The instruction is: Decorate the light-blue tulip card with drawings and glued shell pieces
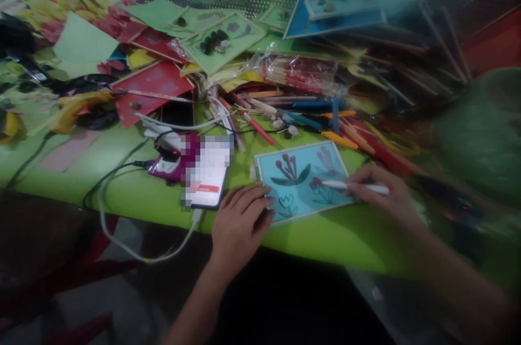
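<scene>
A light blue card (300,198) with a pale stick border lies near the front edge of the green table, with flowers drawn on it in red, green and purple. My right hand (378,193) is closed around a white felt-tip pen (368,187), whose tip meets a red flower at the card's right half. At the card's left edge rests my left hand (244,215), fingers stretched out and lying flat, their tips on the border. Just beyond that hand is a lit phone (211,171) with a white cable plugged in.
A purple power strip (169,166) with cables sits left of the phone. Several pens (301,120) lie behind the card. Further back are a green card with black stones (223,41), a red card (152,90) and a yellow glue gun (79,109). A green rounded object (484,128) stands right.
</scene>
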Tool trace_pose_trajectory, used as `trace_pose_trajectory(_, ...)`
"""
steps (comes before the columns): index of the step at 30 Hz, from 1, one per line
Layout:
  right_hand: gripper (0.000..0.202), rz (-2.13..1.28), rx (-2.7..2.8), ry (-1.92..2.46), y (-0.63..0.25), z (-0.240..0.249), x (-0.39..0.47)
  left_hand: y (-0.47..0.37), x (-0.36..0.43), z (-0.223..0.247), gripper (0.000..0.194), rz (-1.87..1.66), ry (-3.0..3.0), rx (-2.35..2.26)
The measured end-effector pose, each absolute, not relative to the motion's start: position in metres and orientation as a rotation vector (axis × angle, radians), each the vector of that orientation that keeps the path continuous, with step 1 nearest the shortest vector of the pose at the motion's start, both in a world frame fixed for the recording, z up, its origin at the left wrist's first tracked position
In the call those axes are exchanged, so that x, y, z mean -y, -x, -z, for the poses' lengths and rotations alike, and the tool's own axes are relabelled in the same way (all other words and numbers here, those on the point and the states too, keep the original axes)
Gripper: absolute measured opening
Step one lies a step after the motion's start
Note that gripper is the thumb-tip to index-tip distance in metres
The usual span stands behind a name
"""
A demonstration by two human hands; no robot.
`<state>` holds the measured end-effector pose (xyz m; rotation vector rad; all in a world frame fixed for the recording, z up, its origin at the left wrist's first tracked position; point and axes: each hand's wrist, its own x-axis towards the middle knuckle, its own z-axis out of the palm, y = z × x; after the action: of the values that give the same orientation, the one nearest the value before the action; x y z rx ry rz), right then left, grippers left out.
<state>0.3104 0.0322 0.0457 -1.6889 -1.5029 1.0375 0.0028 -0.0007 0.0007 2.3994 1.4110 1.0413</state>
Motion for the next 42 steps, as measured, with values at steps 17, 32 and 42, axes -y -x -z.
trace_pose_trajectory(17,0.023,-1.089,1.585,1.646,-0.3087,-0.0488,-0.0352,-0.0026,0.0006,0.0002,0.013,-1.037,-2.411,-1.411)
trace_pose_trajectory(32,0.028,-1.053,1.639,1.681,-0.3095,-0.0467,-0.0359,-0.0027,0.0007,0.0013,0.014,-1.038,-2.401,-1.408)
trace_pose_trajectory(42,0.03,-1.032,1.625,1.711,-0.3068,-0.0505,-0.0351,-0.0023,0.0008,0.0004,0.014,-1.038,-2.404,-1.411)
